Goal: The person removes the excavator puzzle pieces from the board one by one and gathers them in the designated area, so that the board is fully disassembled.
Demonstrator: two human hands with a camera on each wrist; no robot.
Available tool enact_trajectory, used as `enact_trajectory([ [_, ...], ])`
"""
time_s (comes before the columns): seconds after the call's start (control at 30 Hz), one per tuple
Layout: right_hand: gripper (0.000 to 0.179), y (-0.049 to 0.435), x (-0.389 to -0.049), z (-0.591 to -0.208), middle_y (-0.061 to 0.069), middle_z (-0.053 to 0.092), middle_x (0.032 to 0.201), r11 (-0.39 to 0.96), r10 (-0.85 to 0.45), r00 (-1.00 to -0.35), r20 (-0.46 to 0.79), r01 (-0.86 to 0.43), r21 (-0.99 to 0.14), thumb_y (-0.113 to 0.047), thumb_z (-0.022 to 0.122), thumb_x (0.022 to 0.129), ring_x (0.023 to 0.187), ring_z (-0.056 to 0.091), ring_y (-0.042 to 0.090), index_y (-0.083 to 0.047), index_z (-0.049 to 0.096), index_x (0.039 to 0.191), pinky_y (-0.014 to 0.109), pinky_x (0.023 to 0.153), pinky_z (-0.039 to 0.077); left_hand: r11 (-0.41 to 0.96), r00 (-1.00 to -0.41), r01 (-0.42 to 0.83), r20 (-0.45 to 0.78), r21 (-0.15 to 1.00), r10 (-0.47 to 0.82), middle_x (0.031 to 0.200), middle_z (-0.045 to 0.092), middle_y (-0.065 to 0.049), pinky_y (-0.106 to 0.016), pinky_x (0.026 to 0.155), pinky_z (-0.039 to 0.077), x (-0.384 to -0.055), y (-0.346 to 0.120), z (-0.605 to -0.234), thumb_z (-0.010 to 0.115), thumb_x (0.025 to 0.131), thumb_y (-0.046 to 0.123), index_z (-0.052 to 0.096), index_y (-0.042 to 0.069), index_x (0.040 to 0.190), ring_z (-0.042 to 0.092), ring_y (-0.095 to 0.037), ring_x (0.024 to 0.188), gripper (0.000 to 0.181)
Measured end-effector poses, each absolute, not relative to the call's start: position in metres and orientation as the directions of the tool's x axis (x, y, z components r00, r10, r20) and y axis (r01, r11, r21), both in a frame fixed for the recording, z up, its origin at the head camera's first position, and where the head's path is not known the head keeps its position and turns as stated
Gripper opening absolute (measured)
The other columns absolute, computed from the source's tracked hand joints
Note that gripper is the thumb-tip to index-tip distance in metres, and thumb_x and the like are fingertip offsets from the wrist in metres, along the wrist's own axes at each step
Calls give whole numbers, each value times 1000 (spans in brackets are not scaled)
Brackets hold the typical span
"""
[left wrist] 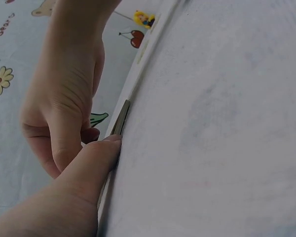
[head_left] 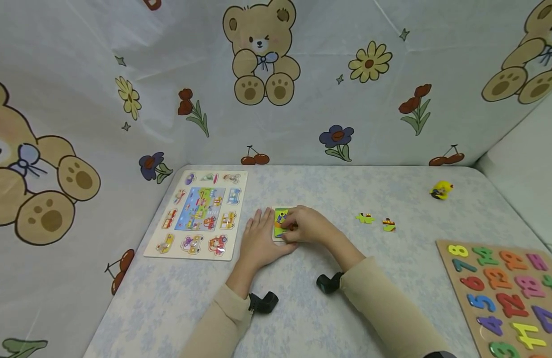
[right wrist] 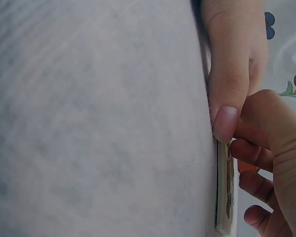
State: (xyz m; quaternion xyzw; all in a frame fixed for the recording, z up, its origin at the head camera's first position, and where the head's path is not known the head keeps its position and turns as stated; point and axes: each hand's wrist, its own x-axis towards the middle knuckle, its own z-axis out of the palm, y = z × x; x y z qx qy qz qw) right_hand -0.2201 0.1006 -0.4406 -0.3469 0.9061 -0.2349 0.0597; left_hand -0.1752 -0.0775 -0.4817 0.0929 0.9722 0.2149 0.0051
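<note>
A small puzzle board with a green and yellow picture lies on the table. My left hand lies along its left side, fingers straight, its thumb resting at the near edge. The left wrist view shows that thumb against the thin edge of the board. My right hand reaches over the board with curled fingers, fingertips right at the picture. In the right wrist view, the right fingers bend close over the board's edge; I cannot tell whether they pinch a piece.
Two loose puzzle pieces, one green and one mixed-colour, lie to the right. A vehicle puzzle board lies at left, a number board at front right. A yellow toy figure stands at the back right, before a bear-print cloth.
</note>
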Motion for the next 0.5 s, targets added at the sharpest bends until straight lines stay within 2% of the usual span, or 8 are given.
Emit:
enact_trajectory([
  [0.27,21,101,-219,-440,-6,68,94,630,-657,-753,42,-579,-517,-24,76,83,83,56,10,-12,78,101,28,78,48,892,-982,182,39,414,183,166,22,-3,-48,125,13,-175,-77,-482,59,72,84,21,12,159,11,-27,156,119],
  [0.4,22,101,-220,-440,-5,68,94,637,-656,-754,31,-575,-514,-24,76,83,83,58,10,-13,77,102,27,78,49,891,-983,180,34,417,183,166,21,-3,-48,125,12,-176,-77,-483,58,72,84,20,12,159,11,-27,156,119],
  [0.5,26,101,-221,-440,-5,66,87,641,-661,-750,24,-581,-501,-25,75,83,78,55,9,-12,76,106,26,73,46,889,-983,180,35,421,183,166,21,-3,-49,125,12,-175,-77,-482,59,72,84,21,12,159,11,-26,156,119],
])
